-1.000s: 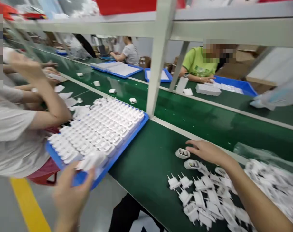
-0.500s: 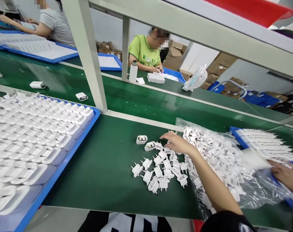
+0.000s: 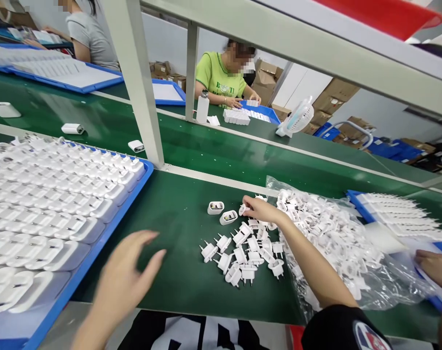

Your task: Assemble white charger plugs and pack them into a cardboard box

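Observation:
My left hand [image 3: 124, 274] hovers over the green bench, slightly blurred, its thumb and fingers apart with nothing between them. At the back of a loose pile, my right hand [image 3: 261, 210] pinches a white plug cover [image 3: 242, 209] between thumb and fingertips. Just left of it stand two open white charger housings, one nearer [image 3: 229, 217] and one farther [image 3: 215, 208], with electronic parts visible inside. Several loose white plug covers with metal pins [image 3: 240, 253] lie scattered in front of my right hand, some under my forearm.
At left is a blue tray [image 3: 133, 195] with rows of white chargers. A clear plastic bag [image 3: 399, 287] of plug covers lies at right, beside another person's hand [image 3: 437, 268]. White housings [image 3: 73, 129] lie on the strip behind a metal post [image 3: 135, 87]. Co-workers sit beyond.
My left hand has come into view from below left. My right hand has closed on a plug cover. Housings on the rear strip have shifted right, and another has come into view at left.

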Motion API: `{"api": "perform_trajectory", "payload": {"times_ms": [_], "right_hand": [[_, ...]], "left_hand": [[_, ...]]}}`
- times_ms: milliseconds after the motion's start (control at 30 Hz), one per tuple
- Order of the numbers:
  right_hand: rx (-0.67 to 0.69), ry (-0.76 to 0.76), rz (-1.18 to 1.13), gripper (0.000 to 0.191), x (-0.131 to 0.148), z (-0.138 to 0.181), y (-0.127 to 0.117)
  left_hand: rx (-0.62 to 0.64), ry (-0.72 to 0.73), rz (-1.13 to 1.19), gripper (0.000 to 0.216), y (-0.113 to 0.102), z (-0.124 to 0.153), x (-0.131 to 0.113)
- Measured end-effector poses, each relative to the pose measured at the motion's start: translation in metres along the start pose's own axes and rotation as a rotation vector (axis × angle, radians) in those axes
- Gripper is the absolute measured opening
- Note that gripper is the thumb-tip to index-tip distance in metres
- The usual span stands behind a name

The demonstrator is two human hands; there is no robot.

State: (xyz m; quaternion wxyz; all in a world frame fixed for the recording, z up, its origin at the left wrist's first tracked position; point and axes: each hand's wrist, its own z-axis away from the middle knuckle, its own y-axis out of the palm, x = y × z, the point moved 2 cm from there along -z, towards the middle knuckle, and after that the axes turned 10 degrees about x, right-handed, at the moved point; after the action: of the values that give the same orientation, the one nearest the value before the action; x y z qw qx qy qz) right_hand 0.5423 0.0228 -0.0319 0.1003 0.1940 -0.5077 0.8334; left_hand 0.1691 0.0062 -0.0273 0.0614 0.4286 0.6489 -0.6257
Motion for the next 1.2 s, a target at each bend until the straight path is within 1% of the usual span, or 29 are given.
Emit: {"api": "perform_trajectory", "payload": {"times_ms": [67,133,200,233,300,367,400,500,633,700,767,867,967,1100,1167,1200], "right_hand": [[-0.048,-0.012,-0.039,0.01,0.002,0.002,-0.002],[-0.162,-0.043,-0.045,0.009,0.011,0.003,-0.007],[-0.294,-0.092,-0.044,0.009,0.026,0.003,-0.01],[-0.339,-0.124,-0.05,0.009,0.035,0.001,-0.011],[-0.373,-0.199,-0.068,0.008,0.053,-0.006,-0.009],[-0.355,-0.259,-0.055,0.01,0.068,-0.016,-0.005],[-0.342,-0.273,-0.03,0.011,0.074,-0.021,-0.003],[-0.296,-0.261,0.071,0.015,0.083,-0.033,0.003],[-0.23,-0.189,0.212,0.015,0.091,-0.036,0.002],[-0.193,-0.118,0.286,0.012,0.096,-0.036,-0.002],[-0.155,-0.031,0.34,0.009,0.1,-0.036,-0.006],[-0.131,0.032,0.355,0.006,0.103,-0.036,-0.009],[-0.146,0.032,0.353,0.008,0.105,-0.033,-0.004],[-0.185,0.063,0.368,0.013,0.106,-0.032,0.004],[-0.19,0.062,0.339,0.013,0.104,-0.034,0.002],[-0.172,0.046,0.31,0.013,0.102,-0.034,-0.001]], "left_hand": [[0.148,0.073,0.023,0.044,0.024,-0.033,-0.007],[0.289,0.126,0.051,0.059,0.052,-0.071,-0.015],[0.361,0.13,0.047,0.067,0.076,-0.101,-0.022],[0.375,0.12,0.029,0.064,0.086,-0.112,-0.024],[0.374,0.085,-0.01,0.048,0.098,-0.123,-0.025],[0.354,0.061,-0.026,0.03,0.105,-0.124,-0.024],[0.342,0.057,-0.022,0.025,0.106,-0.123,-0.023],[0.299,0.065,0.007,0.022,0.108,-0.12,-0.019],[0.277,0.065,0.037,0.021,0.11,-0.119,-0.017],[0.275,0.07,0.046,0.021,0.11,-0.118,-0.017],[0.284,0.106,0.086,0.027,0.11,-0.117,-0.016],[0.329,0.157,0.207,0.03,0.109,-0.117,-0.014],[0.352,0.128,0.283,0.018,0.108,-0.12,-0.013],[0.327,0.074,0.272,0.01,0.11,-0.122,-0.018],[0.302,0.075,0.227,0.01,0.111,-0.12,-0.021],[0.29,0.083,0.2,0.01,0.111,-0.119,-0.022]]}}
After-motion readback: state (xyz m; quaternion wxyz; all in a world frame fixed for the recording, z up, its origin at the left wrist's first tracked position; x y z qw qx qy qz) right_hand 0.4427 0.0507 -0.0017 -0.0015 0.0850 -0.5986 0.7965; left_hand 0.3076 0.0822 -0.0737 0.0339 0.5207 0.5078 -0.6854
